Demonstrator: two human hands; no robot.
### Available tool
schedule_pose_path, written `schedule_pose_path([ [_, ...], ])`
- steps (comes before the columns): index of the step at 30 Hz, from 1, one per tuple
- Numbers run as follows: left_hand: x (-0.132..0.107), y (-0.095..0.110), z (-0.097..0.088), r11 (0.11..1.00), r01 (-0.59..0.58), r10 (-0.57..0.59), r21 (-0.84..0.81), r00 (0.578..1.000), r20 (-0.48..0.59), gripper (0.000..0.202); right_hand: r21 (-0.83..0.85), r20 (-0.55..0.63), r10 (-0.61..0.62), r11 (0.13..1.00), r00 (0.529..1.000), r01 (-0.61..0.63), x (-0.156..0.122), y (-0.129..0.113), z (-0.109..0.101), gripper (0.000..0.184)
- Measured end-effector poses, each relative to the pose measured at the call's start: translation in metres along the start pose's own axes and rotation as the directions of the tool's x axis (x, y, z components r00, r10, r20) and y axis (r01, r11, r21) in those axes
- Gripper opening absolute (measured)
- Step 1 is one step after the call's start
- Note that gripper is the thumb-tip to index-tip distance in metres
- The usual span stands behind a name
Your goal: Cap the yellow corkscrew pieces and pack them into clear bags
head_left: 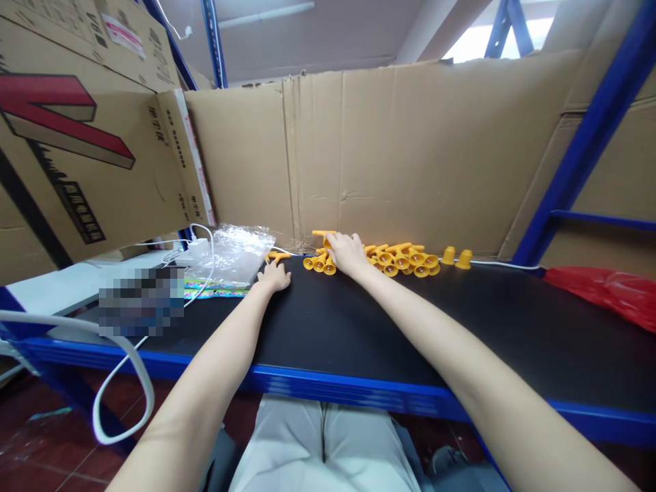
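My right hand (349,253) is closed at its fingertips on a yellow horn-shaped plastic piece (322,234), raised above the row at the back of the black tabletop (348,335). Beneath and left of that hand lie several small yellow flared pieces (318,265). To its right is a larger pile of the same pieces (402,258), their round mouths facing me. My left hand (275,276) rests low on the tabletop with its fingers apart, close to another yellow piece (277,256). Whether its fingertips touch that piece is hard to see.
Two yellow cups (464,259) stand mouth-down right of the pile. A clear plastic bag (238,253) and a white cable (212,256) lie left; a red plastic bag (607,292) lies right. Cardboard (410,150) walls the back, and a large box (92,143) overhangs the left.
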State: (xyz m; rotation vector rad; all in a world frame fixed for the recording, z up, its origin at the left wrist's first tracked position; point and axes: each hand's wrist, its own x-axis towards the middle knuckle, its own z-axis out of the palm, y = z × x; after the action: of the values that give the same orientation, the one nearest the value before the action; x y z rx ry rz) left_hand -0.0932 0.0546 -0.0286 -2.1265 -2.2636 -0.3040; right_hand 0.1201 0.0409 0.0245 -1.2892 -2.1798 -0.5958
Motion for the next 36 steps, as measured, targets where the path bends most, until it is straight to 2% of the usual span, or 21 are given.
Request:
schedule_pose_path([
  [2, -0.002, 0.002, -0.003, 0.999, 0.028, -0.029, 0.032, 0.999, 0.02, 0.049, -0.131, 0.06, -0.04, 0.99, 0.997, 0.048, 0.001, -0.005, 0.007, 0.03],
  [5, -0.004, 0.006, -0.007, 0.997, 0.052, -0.054, 0.065, 0.998, 0.031, 0.049, -0.21, 0.133, 0.038, 0.978, 0.99, -0.01, 0.002, -0.012, 0.013, 0.032],
  [11, -0.007, 0.009, -0.011, 0.996, 0.048, -0.049, 0.08, 0.999, 0.0, 0.046, -0.24, 0.245, 0.219, 0.958, 0.944, -0.16, 0.012, -0.024, 0.01, 0.031],
  [18, -0.014, 0.017, -0.02, 0.994, -0.01, 0.012, 0.107, 1.0, -0.017, 0.039, -0.293, 0.348, 0.316, 0.931, 0.883, -0.218, 0.017, -0.033, 0.012, 0.037],
  [23, -0.026, 0.029, -0.028, 0.986, -0.109, 0.111, 0.124, 0.994, -0.01, 0.035, -0.252, 0.383, 0.302, 0.944, 0.873, -0.216, 0.022, -0.028, 0.005, 0.038],
  [25, -0.03, 0.033, -0.03, 0.985, -0.128, 0.13, 0.116, 0.992, -0.006, 0.035, -0.197, 0.353, 0.267, 0.958, 0.897, -0.208, 0.028, -0.014, -0.007, 0.042],
  [27, -0.033, 0.037, -0.032, 0.985, -0.14, 0.141, 0.103, 0.99, -0.003, 0.034, -0.189, 0.238, 0.234, 0.963, 0.943, -0.191, 0.033, 0.011, -0.025, 0.045],
  [29, -0.036, 0.04, -0.033, 0.984, -0.153, 0.154, 0.093, 0.988, -0.001, 0.032, -0.257, 0.1, 0.269, 0.937, 0.958, -0.236, 0.034, 0.047, -0.046, 0.041],
  [31, -0.038, 0.043, -0.034, 0.982, -0.17, 0.171, 0.081, 0.985, -0.001, 0.03, -0.326, 0.025, 0.358, 0.885, 0.933, -0.331, 0.025, 0.09, -0.066, 0.038],
  [33, -0.041, 0.046, -0.035, 0.98, -0.19, 0.191, 0.065, 0.982, 0.001, 0.028, -0.365, 0.002, 0.473, 0.82, 0.881, -0.44, 0.005, 0.136, -0.078, 0.036],
  [36, -0.044, 0.051, -0.036, 0.971, -0.236, 0.236, 0.039, 0.972, 0.004, 0.027, -0.388, 0.063, 0.6, 0.751, 0.798, -0.534, -0.039, 0.202, -0.08, 0.04],
])
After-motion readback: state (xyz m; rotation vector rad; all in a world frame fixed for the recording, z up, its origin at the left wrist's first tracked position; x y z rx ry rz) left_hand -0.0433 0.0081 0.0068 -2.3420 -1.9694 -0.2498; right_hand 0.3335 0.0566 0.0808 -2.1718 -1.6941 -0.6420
